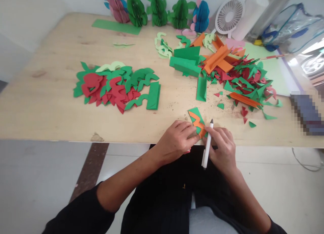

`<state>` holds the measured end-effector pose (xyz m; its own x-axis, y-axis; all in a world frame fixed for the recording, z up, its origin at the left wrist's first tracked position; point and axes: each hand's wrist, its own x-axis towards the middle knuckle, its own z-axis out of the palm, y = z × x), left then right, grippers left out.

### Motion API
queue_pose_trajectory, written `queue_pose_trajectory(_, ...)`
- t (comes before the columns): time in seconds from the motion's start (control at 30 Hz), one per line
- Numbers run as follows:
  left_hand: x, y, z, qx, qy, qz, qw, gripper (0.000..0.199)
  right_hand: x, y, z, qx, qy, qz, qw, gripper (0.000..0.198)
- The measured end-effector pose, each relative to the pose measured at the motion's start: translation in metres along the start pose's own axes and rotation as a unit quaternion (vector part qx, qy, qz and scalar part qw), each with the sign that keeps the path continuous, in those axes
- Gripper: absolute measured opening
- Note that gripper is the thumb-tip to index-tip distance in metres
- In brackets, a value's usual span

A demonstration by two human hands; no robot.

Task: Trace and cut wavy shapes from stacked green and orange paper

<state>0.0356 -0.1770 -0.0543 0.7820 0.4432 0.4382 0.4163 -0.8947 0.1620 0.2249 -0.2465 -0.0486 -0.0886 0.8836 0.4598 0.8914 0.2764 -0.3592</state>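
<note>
At the table's front edge, my left hand (177,139) pinches a small green paper piece (194,110) with a wavy orange paper shape (194,118) lying on top of it. A bit of something red pokes out under that hand, too small to name. My right hand (224,148) is closed on a white pen (207,148), whose dark end points up and away from me. Its thumb and fingertip also touch the right edge of the paper pieces. The undersides of both hands are hidden.
Left of centre lies a pile of red and green cut-outs (118,89). Folded green strips (186,63), orange strips (217,58) and a heap of scraps (248,79) lie to the right. Honeycomb paper figures (158,11) and a white fan (230,15) stand behind.
</note>
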Motion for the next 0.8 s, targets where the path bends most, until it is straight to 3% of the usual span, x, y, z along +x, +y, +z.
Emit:
queue_pose_trajectory(0.4,-0.0008,-0.0012,0.0016,-0.014,0.014,-0.001,1.000,0.015,0.0012,-0.0010,-0.0019,0.009,0.005,0.008,1.000,0.031)
queue_pose_trajectory(0.8,0.0012,-0.0036,-0.0022,-0.063,-0.023,-0.018,0.998,0.028,0.0005,0.0002,-0.0012,0.010,0.005,0.005,1.000,0.033)
